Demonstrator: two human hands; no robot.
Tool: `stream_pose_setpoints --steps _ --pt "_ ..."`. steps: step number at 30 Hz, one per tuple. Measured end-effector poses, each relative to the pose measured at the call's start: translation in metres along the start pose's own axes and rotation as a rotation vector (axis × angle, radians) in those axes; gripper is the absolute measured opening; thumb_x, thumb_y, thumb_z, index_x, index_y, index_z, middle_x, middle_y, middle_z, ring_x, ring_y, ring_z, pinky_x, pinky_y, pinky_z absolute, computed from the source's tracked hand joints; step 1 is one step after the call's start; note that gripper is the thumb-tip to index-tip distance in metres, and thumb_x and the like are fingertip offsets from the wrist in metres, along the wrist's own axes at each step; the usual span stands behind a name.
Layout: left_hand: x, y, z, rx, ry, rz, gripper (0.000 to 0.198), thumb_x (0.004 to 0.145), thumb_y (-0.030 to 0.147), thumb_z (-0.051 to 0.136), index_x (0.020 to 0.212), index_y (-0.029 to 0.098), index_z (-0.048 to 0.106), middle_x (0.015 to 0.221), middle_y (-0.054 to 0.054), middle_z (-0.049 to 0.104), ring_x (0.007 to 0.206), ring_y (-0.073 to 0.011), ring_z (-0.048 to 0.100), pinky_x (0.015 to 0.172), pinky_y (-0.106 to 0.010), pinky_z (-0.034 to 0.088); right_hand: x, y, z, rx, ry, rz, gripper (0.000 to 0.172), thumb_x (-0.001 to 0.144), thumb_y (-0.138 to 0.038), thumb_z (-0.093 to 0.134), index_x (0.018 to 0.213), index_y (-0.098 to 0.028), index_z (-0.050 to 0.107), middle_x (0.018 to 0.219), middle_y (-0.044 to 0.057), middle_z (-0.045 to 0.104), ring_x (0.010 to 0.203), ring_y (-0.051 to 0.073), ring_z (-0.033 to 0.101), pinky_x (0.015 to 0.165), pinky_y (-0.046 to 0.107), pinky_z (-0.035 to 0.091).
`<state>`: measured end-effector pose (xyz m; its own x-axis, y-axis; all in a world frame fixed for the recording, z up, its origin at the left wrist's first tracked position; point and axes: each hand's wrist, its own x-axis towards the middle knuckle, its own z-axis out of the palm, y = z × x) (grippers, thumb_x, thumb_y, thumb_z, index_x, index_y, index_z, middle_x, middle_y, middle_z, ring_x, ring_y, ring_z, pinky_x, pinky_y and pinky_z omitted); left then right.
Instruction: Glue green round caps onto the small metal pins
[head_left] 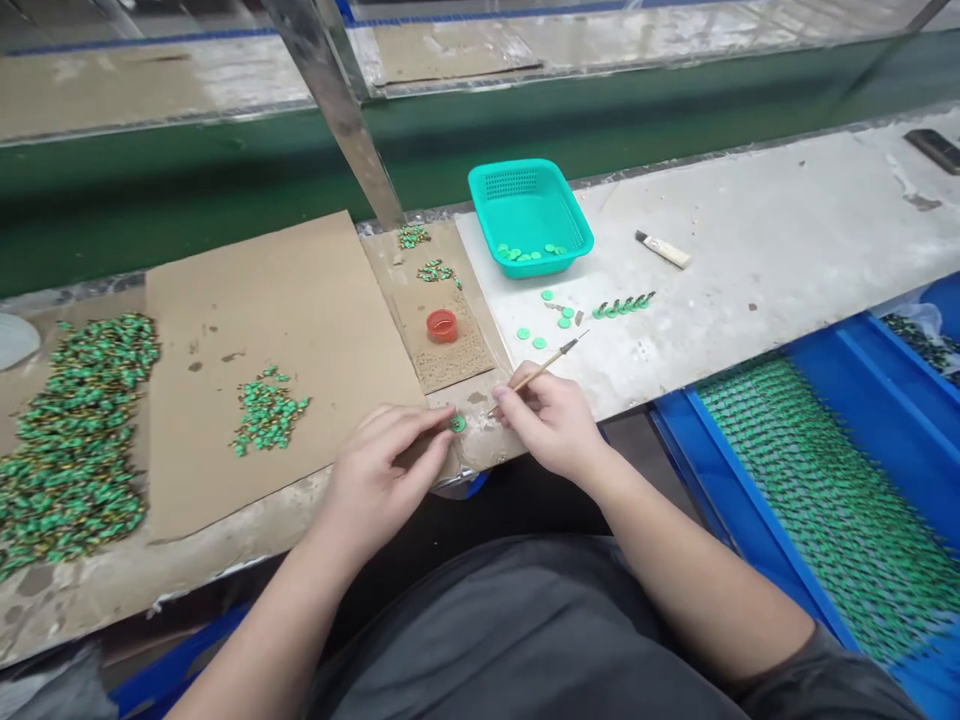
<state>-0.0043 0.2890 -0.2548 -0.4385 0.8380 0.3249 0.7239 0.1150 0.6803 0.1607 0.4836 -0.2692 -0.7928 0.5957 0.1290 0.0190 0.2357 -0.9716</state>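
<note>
My left hand [386,470] is at the table's front edge, thumb and fingertips closed on a small green disc [457,424]. Something tiny seems to be on the disc, too small to make out. My right hand [553,418] grips a thin wooden stick [541,369] like a pen. One end, dark and pointed, slants up and away; the other comes down just right of the disc. Beyond my hands, a red cap-like cup [442,325] stands on a cardboard strip [450,372]. Loose green discs [539,343] lie past my right hand.
A turquoise basket [585,240] holds several discs. Right of it are a row of green pieces [622,306] and a white tube [667,250]. Small green-and-gold parts lie in a big heap [82,430] and a small pile [268,412]. Blue trays [780,540] of green pieces stand lower right.
</note>
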Motion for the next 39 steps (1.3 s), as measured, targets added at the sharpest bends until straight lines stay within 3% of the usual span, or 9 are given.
stream_pose_setpoints --steps 4,11,28,39 --pt "0.003 -0.003 0.000 0.062 -0.035 0.000 0.018 0.109 0.040 0.078 0.119 0.029 0.088 0.112 -0.005 0.089 0.106 -0.0248 0.082 0.102 -0.041 0.066 0.005 -0.004 0.003 -0.104 -0.071 -0.128 0.045 0.117 -0.055 0.069 0.084 -0.024 0.069 0.085 0.002 0.077 0.079 0.019 0.075 0.078 0.032 0.060" --pt "0.004 -0.006 0.008 0.088 -0.029 -0.042 0.016 0.110 0.037 0.072 0.107 0.029 0.087 0.102 -0.002 0.082 0.099 -0.0215 0.079 0.092 -0.038 0.060 0.016 -0.008 0.016 -0.198 -0.209 -0.244 0.036 0.121 -0.034 0.063 0.087 -0.023 0.068 0.094 0.003 0.079 0.087 0.019 0.075 0.087 0.032 0.057" --pt "0.005 -0.002 0.007 0.046 -0.042 -0.079 0.016 0.108 0.037 0.073 0.104 0.028 0.086 0.101 -0.001 0.081 0.098 -0.0196 0.077 0.094 -0.035 0.060 0.021 -0.005 0.020 -0.279 -0.255 -0.308 0.038 0.124 -0.029 0.062 0.087 -0.024 0.063 0.094 0.002 0.074 0.087 0.018 0.073 0.084 0.031 0.052" --pt "0.008 -0.001 0.007 0.040 -0.057 -0.144 0.016 0.104 0.037 0.072 0.092 0.028 0.078 0.096 -0.002 0.078 0.093 -0.0222 0.073 0.088 -0.038 0.058 0.015 -0.012 0.035 -0.429 -0.274 -0.350 0.021 0.126 -0.024 0.056 0.109 -0.025 0.067 0.098 0.003 0.078 0.090 0.020 0.071 0.084 0.032 0.053"
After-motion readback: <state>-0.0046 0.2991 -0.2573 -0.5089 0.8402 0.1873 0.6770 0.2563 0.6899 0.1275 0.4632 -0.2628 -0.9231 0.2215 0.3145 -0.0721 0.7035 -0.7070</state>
